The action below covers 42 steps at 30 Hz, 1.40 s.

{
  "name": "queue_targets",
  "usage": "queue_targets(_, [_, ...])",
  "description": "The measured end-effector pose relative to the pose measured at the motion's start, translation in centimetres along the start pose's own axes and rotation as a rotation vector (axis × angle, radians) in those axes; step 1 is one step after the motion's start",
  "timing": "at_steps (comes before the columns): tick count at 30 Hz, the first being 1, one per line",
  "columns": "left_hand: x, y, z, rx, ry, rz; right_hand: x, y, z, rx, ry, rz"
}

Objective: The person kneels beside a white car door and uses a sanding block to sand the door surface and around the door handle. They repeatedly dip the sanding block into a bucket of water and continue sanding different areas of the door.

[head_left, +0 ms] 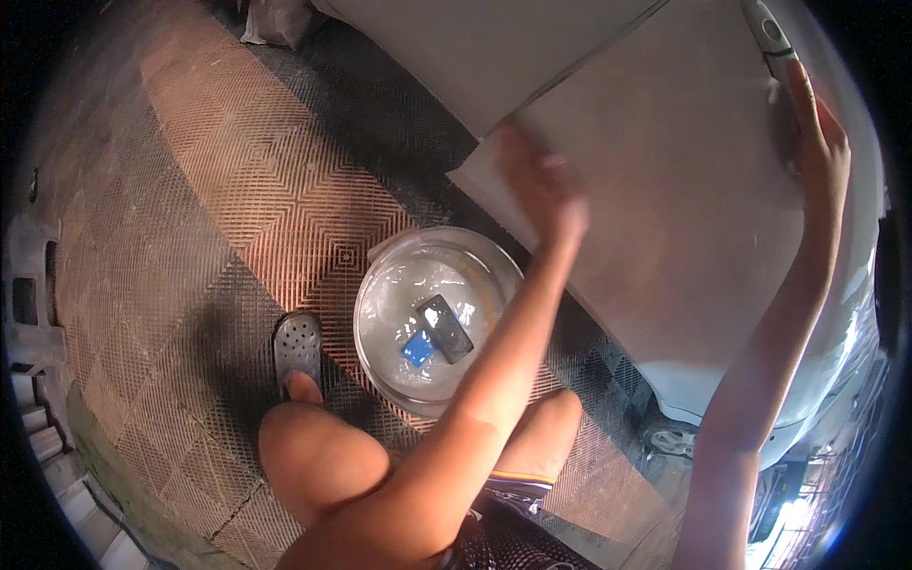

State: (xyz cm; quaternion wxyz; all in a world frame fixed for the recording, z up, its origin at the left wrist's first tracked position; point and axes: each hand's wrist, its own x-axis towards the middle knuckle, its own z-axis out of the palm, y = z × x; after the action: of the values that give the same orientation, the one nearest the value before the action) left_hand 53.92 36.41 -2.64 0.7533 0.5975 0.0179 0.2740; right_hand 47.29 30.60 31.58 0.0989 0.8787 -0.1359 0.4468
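My left hand (551, 190) reaches across to the lower part of a pale car door (655, 180). Motion blurs its fingers, so I cannot tell their shape or whether they hold anything. My right hand (823, 133) rests against the door higher up, just by the door handle (767, 30), with its fingers stretched out. Below my left forearm stands a round bucket (364, 356) of water. In it lie a dark rectangular block (445, 328) and a small blue block (417, 349), touching or nearly touching.
Ribbed floor tiles (294, 199) in orange and dark grey surround the bucket. My left foot wears a dark perforated clog (298, 344). My knees bend close to the bucket. A wheel (673, 440) shows under the car at the right, and a pale bag-like thing (275, 21) at the far edge.
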Motion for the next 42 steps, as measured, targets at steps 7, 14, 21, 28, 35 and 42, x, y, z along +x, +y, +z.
queue_targets(7, [-6.6,1.4,-0.6,0.037,-0.258,-0.37,-1.7,3.6,0.3,-0.203,0.04,0.0])
queue_targets(14, [-9.4,1.3,-0.5,0.082,-0.353,-0.495,-1.5,4.0,0.2,-0.207,0.034,0.005])
queue_targets(21, [-1.3,3.7,1.6,-0.068,-0.101,-0.259,-2.0,-0.4,0.3,-0.236,0.012,0.116])
queue_targets(28, [1.0,1.3,1.7,0.018,-0.19,0.271,-2.0,0.9,1.4,0.081,0.043,0.176])
queue_targets(35, [-4.7,-10.6,-8.7,-0.164,-0.541,-0.715,-2.4,0.7,0.6,0.09,-0.248,-0.003])
queue_targets(42, [2.8,-11.1,-19.2,0.391,-1.961,-0.96,-1.8,5.0,2.5,0.127,-0.333,0.023])
